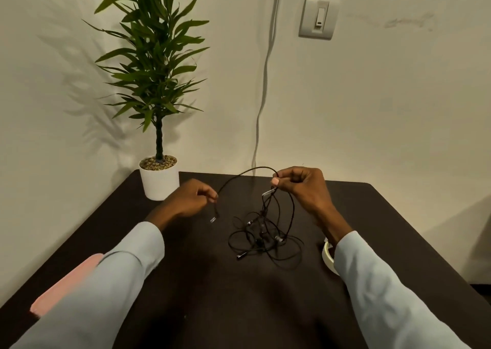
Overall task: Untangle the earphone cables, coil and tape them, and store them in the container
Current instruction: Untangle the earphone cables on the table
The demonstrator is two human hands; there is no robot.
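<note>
- The table (202, 295) top looks dark, smooth and matt; a bit like painted wood
- The earphone cables (261, 231) look like thin black rubbery plastic; their small plug ends look shiny like metal
- The sleeves (114, 277) are soft pale cloth, with small folds
- The plant pot (159, 182) looks like smooth white plastic; little rough stones fill the top
- The wall (385, 104) is matt and pale; the switch (317, 17) on it looks like smooth plastic
</note>
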